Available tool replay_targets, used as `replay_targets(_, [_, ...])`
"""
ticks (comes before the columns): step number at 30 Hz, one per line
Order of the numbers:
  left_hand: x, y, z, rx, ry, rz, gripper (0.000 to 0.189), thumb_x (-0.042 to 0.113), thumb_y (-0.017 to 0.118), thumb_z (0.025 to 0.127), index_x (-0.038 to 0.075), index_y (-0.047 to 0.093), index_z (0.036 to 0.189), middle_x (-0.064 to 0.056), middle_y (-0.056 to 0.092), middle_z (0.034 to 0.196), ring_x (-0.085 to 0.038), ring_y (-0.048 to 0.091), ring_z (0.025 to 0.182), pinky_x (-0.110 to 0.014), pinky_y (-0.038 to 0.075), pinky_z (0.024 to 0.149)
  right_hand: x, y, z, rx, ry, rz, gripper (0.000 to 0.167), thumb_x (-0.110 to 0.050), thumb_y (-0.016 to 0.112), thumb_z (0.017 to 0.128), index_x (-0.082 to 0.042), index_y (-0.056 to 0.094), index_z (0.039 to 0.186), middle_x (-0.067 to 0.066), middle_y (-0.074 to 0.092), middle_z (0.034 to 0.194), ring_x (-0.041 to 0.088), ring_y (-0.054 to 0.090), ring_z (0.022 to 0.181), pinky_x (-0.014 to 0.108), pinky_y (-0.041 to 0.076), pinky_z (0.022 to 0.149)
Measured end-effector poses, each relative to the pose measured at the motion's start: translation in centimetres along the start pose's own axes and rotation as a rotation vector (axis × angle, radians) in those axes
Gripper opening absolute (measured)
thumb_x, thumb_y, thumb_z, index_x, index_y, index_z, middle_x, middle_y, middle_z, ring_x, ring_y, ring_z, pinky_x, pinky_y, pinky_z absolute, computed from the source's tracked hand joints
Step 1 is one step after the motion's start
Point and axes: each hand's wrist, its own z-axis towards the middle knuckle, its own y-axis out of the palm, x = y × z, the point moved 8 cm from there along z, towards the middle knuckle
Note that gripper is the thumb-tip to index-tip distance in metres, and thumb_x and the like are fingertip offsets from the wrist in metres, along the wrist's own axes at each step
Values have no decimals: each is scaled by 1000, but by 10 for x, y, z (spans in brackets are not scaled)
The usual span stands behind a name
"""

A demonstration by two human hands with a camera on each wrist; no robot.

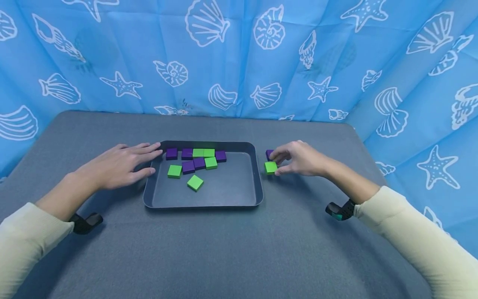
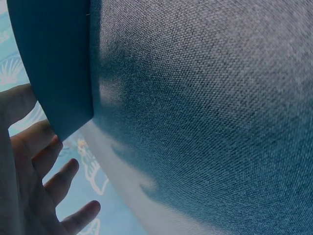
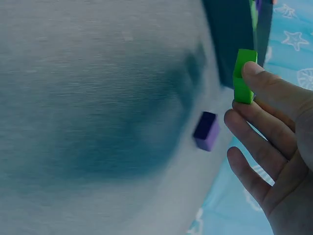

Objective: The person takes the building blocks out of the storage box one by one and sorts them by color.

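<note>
My right hand pinches a green block between thumb and fingers, just off the right side of the dark tray. In the right wrist view the thumb presses the near face of that block. A purple block lies on the table behind it, partly hidden by the fingers in the head view. My left hand rests at the tray's left rim with its fingers extended; the left wrist view has its fingertips by the tray wall. Several green blocks and purple blocks lie inside the tray.
The tray stands on a grey cloth-covered table. A blue curtain with white shell and starfish prints hangs behind the table and along its right side. Most tray blocks lie in its back left part.
</note>
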Motion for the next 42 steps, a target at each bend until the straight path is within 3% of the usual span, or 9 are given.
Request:
replay_targets(12, [0,0,0,-9,5,-6,64,45,47,103,8,37,154,-17,31,160,-43,34,142,-69,30,107,30,16,-20,70,11,-11,44,-14,84,80,-3,70,120,10,72,115,28,68,109,51,49,99])
replay_targets(31, [-2,3,1,-18,-5,-1,65,47,46,103,9,35,155,-17,30,160,-43,34,142,-69,30,107,36,24,-24,99,35,-16,43,-16,83,80,-4,70,120,9,73,112,29,67,110,54,47,100])
replay_targets(36, [-2,3,1,-21,-11,4,65,47,46,103,9,35,155,-18,30,160,-43,35,142,-69,30,107,37,25,-24,81,45,-16,44,-18,83,81,-4,70,121,9,73,113,29,66,112,54,46,100])
replay_targets(42, [-2,3,1,-22,-8,4,66,47,46,103,9,35,155,-18,30,160,-43,35,141,-70,30,107,34,20,-22,-40,35,58,56,-18,84,81,0,63,129,12,69,123,31,61,120,55,43,105])
